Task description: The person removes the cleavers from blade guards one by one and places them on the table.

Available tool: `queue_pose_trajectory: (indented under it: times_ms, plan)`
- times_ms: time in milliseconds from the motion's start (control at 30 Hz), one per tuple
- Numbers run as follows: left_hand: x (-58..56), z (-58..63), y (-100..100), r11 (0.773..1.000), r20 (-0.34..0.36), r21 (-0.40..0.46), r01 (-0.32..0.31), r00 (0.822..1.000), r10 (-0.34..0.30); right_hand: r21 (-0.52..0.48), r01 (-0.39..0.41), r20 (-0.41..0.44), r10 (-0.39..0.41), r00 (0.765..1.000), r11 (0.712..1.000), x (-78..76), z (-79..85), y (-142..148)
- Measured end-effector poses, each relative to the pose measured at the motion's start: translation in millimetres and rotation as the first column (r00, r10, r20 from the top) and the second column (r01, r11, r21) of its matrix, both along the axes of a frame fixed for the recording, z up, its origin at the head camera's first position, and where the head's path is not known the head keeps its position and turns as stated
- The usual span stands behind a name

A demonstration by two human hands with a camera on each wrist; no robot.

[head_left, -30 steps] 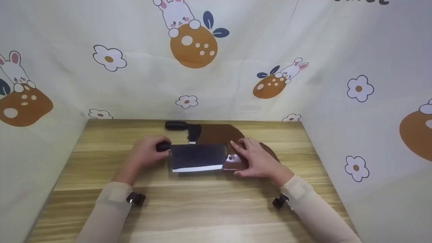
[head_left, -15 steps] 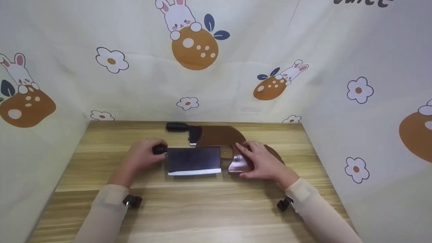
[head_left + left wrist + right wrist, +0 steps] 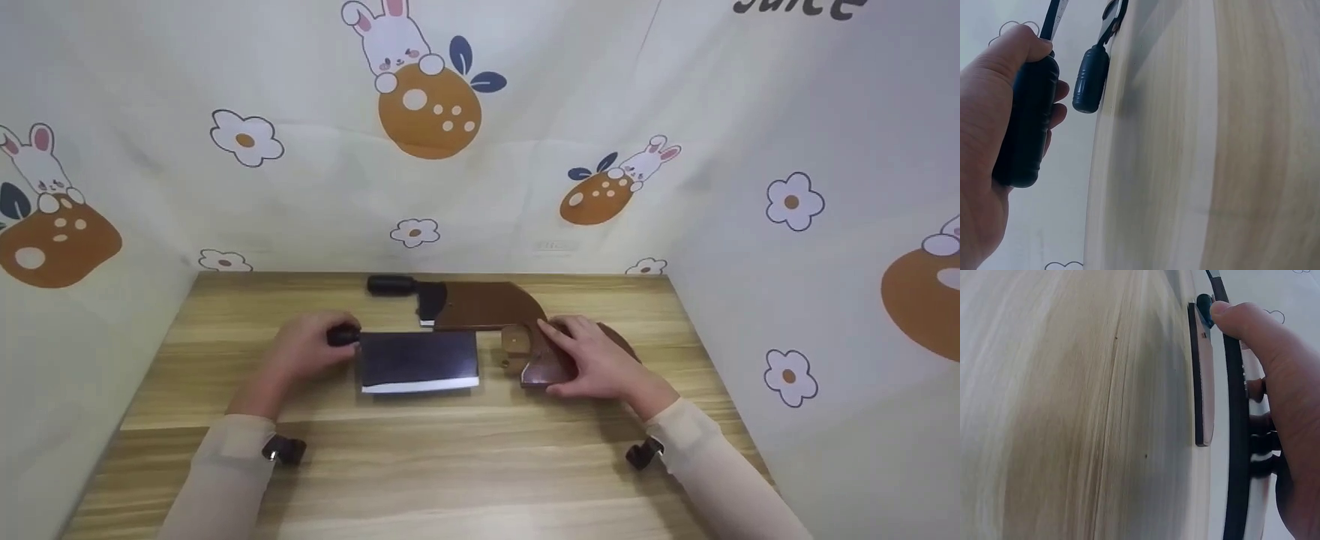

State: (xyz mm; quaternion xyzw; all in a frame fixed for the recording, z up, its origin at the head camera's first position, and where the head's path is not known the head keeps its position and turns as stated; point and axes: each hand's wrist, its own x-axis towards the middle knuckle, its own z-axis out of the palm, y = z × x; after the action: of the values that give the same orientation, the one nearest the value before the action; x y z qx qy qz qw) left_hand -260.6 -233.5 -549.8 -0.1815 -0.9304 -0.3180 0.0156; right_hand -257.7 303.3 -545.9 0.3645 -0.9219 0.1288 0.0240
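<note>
Head view: my left hand [image 3: 304,347] curls round the handle [image 3: 343,334], my right hand [image 3: 600,360] grips the sheath [image 3: 547,367]; the bare blade [image 3: 418,358] sits between, apart from the sheath; I'd keep it steady, clear of the sheathed knife [image 3: 487,304] beyond

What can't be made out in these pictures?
Head: much of the held knife's handle, behind the left hand.
Head: most of the second knife's blade, inside brown sheath.
Left wrist: held knife's blade, cut off by top edge.
Right wrist: held sheath, cut off by bottom edge.
</note>
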Motion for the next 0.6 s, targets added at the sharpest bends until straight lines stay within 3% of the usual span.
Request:
queue_pose_trajectory:
  times_ms: [600]
  plan:
    - [-3.0,-18.3,-5,1.000,0.031,0.000,0.005,0.999,-0.005,0.021,0.029,0.060,-0.030,0.998,0.999,-1.3,-8.5,8]
